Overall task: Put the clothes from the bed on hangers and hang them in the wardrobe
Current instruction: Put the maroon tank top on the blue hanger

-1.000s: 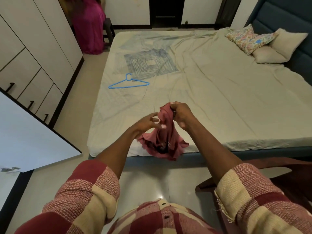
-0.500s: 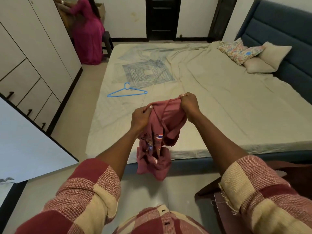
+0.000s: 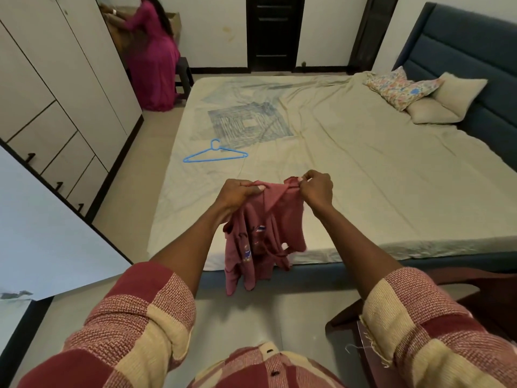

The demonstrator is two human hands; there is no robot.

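Now | left hand (image 3: 237,193) and right hand (image 3: 317,189) pinch red garment (image 3: 263,233), perhaps its neckline | blue hanger (image 3: 215,155) lies on bed (image 3: 363,177)

Parts that are hiding or running off the edge

The small print on the crumpled dusty-red cloth top (image 3: 263,233) is staying too blurry to read, and the dark brown wooden chair (image 3: 475,298) and the big white wardrobe door (image 3: 42,233) are getting cut off at the sides.

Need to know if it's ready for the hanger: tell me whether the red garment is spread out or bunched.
Partly spread: both hands hold the red garment by its top edge, but the rest hangs crumpled.
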